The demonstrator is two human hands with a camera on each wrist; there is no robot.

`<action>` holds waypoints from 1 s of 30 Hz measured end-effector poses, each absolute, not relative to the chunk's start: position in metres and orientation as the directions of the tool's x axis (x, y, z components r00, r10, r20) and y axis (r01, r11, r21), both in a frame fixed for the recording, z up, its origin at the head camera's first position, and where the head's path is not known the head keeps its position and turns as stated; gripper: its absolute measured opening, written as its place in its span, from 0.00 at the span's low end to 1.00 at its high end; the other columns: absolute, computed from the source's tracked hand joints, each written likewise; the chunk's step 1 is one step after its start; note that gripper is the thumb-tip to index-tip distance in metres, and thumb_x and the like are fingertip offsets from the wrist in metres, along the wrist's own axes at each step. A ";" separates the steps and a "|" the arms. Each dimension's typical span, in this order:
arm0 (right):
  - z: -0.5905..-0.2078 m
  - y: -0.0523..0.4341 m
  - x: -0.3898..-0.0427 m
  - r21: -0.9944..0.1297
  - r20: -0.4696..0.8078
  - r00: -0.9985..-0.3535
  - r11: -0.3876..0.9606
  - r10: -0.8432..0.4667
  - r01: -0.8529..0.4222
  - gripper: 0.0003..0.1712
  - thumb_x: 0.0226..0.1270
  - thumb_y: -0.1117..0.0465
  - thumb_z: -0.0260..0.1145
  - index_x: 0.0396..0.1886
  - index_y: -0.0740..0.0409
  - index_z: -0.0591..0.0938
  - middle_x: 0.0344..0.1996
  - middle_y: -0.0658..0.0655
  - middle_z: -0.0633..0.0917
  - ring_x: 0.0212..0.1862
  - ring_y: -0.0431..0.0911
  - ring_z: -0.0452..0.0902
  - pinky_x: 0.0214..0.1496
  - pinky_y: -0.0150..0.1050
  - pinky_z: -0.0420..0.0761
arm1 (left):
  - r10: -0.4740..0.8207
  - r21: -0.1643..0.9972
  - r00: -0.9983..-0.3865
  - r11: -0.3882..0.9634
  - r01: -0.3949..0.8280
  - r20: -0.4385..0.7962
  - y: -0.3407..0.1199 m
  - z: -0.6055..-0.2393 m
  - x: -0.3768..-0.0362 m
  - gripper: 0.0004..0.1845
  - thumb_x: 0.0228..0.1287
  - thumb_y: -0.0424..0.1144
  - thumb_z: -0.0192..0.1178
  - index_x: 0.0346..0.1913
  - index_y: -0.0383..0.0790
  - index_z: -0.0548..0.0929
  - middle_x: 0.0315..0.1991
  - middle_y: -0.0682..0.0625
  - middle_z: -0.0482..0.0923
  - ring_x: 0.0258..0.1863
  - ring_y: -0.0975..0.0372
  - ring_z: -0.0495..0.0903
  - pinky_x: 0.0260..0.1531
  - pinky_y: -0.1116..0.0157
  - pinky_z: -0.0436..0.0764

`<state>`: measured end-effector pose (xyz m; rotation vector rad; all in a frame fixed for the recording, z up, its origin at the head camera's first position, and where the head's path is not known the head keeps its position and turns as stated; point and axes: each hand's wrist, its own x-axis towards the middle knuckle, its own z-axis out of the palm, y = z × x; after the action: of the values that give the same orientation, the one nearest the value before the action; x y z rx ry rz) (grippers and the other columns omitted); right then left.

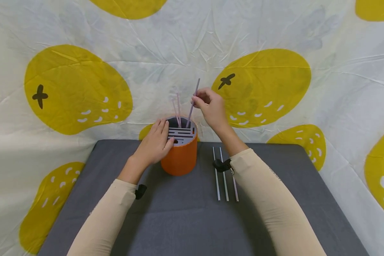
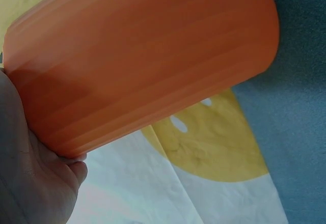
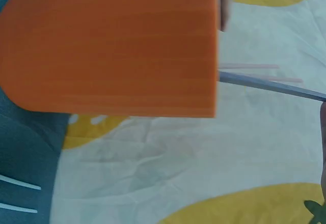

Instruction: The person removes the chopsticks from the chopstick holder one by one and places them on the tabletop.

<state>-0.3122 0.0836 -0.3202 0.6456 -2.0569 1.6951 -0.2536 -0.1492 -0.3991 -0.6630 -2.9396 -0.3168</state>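
Observation:
An orange cylindrical holder (image 1: 180, 156) with a grey slotted lid (image 1: 181, 133) stands on the dark grey mat (image 1: 166, 220). My left hand (image 1: 155, 142) grips its left side and rim, and the holder's wall (image 2: 142, 61) fills the left wrist view. My right hand (image 1: 208, 105) pinches a purple straw (image 1: 192, 104) whose lower end sits in the lid. Two pink straws (image 1: 177, 110) stand in the lid. The right wrist view shows the holder (image 3: 112, 46) and the held straw (image 3: 270, 85).
Three straws (image 1: 224, 174) lie side by side on the mat right of the holder, partly under my right forearm. A white cloth with yellow fruit shapes (image 1: 262, 85) hangs behind and around the mat.

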 end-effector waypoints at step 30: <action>-0.298 0.179 -0.285 -0.749 0.662 -0.737 0.095 0.139 -0.655 0.11 0.70 0.68 0.69 0.46 0.72 0.83 0.37 0.57 0.86 0.39 0.46 0.88 0.45 0.31 0.88 | 0.414 0.181 -0.896 0.880 0.439 0.159 -0.153 -0.400 -0.256 0.39 0.83 0.54 0.35 0.82 0.28 0.46 0.84 0.35 0.42 0.84 0.43 0.41 0.83 0.48 0.47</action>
<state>-0.2850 0.1794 -0.2984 0.5068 -1.7788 1.7045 -0.2562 -0.1531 -0.4000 -0.6677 -2.9333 -0.3229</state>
